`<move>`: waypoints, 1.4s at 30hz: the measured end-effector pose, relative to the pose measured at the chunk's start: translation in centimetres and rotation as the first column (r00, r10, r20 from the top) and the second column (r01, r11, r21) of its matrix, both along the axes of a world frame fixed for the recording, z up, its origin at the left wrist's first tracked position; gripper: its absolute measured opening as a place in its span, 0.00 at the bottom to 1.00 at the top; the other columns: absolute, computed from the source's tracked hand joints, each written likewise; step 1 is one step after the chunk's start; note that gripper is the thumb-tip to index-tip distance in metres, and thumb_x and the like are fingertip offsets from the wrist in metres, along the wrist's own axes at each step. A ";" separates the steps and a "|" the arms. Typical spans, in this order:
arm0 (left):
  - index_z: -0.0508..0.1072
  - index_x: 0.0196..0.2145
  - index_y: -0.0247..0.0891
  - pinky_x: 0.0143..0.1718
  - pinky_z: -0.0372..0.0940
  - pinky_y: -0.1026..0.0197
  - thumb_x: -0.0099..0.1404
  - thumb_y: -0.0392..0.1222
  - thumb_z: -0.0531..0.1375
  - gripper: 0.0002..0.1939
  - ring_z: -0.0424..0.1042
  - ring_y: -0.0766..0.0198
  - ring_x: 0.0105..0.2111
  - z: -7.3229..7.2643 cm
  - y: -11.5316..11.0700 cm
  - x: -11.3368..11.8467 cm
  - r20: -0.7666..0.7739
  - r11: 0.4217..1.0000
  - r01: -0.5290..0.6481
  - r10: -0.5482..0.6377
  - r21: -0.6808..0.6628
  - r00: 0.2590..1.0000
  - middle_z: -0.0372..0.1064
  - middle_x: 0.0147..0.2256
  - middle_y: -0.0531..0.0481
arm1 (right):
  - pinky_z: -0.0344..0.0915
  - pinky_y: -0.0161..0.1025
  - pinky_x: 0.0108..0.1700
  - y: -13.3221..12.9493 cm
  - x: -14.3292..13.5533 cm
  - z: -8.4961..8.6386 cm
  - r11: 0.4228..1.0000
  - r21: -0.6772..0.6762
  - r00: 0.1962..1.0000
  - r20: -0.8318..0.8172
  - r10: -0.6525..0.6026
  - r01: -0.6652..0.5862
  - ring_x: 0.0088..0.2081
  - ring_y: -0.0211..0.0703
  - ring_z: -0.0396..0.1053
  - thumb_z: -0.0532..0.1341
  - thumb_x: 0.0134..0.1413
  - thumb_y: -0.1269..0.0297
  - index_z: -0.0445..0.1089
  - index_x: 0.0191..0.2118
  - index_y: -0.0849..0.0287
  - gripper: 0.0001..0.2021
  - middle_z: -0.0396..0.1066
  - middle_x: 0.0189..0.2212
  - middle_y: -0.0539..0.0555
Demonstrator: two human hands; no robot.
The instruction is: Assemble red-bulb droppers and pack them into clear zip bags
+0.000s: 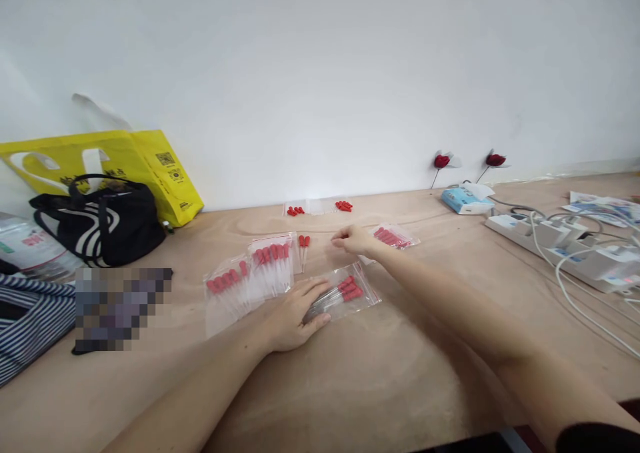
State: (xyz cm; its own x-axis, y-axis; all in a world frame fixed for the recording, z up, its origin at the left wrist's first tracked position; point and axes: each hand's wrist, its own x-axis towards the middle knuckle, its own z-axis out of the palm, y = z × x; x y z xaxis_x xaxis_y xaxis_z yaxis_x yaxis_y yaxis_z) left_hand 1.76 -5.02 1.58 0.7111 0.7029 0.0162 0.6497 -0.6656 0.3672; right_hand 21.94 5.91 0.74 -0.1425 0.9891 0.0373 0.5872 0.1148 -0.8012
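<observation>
Across the near end of a clear zip bag of red-bulbed droppers point(353, 288) lies my left hand point(295, 313), fingers on one side and thumb on the other, holding it against the table. My right hand point(353, 241) is just beyond that bag, its fingers pinched together; whatever they hold, if anything, is too small to make out. To its left lie loose red-bulbed droppers point(303, 243). A zip bag of red rubber bulbs point(391, 237) is close by on its right. Left of my left hand, further bagged droppers point(271, 256) lie fanned out, partly overlapping.
Small groups of red bulbs point(295, 211) lie on plastic near the wall. At left are a yellow bag point(165, 166), a black bag point(125, 223) and striped cloth point(35, 319). A tissue pack point(465, 201) and power strips point(565, 246) with white cables occupy the right.
</observation>
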 end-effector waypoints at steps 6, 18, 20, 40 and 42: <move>0.55 0.55 0.40 0.55 0.52 0.51 0.62 0.46 0.51 0.24 0.52 0.56 0.56 -0.6 0.3 -0.4 -0.004 1.000 0.018 -0.018 0.013 1.000 0.51 0.57 0.45 | 0.64 0.45 0.42 4.7 -6.1 -1.6 0.993 -0.116 1.000 0.003 0.015 -0.014 0.43 0.45 0.64 0.54 0.55 0.59 0.62 0.47 0.62 0.16 0.63 0.45 0.54; 0.57 0.54 0.41 0.54 0.53 0.52 0.62 0.45 0.51 0.23 0.53 0.57 0.55 -1.0 0.4 -0.4 0.042 0.999 0.038 -0.039 0.016 0.998 0.51 0.57 0.46 | 0.65 0.33 0.33 2.5 -1.1 -0.5 0.976 -0.151 0.884 -0.418 -0.207 0.157 0.29 0.33 0.66 0.51 0.56 0.64 0.63 0.35 0.64 0.09 0.68 0.31 0.55; 0.57 0.54 0.41 0.54 0.53 0.52 0.62 0.44 0.51 0.22 0.54 0.57 0.55 -0.8 0.3 -0.3 0.040 1.000 0.029 -0.030 0.011 0.999 0.52 0.56 0.46 | 0.64 0.30 0.30 0.6 2.0 -0.8 0.959 -0.083 0.821 -0.500 -0.275 0.271 0.25 0.30 0.64 0.51 0.56 0.60 0.59 0.35 0.59 0.08 0.67 0.28 0.50; 0.53 0.56 0.42 0.54 0.52 0.51 0.63 0.47 0.50 0.24 0.53 0.56 0.55 -0.5 0.3 0.0 0.009 1.000 -0.006 0.006 0.015 1.000 0.52 0.56 0.46 | 0.64 0.34 0.26 -6.7 4.1 -4.2 0.973 -0.030 0.622 -0.764 -0.169 0.228 0.21 0.33 0.66 0.63 0.35 0.48 0.54 0.29 0.57 0.21 0.65 0.20 0.44; 0.52 0.56 0.41 0.54 0.52 0.50 0.62 0.48 0.50 0.25 0.53 0.55 0.55 -0.4 0.2 0.0 0.005 1.000 -0.018 0.018 0.006 1.000 0.52 0.56 0.45 | 0.62 0.32 0.24 -6.8 4.2 -4.3 0.980 -0.037 0.647 -0.746 -0.157 0.195 0.19 0.32 0.64 0.63 0.34 0.47 0.55 0.29 0.57 0.22 0.65 0.19 0.44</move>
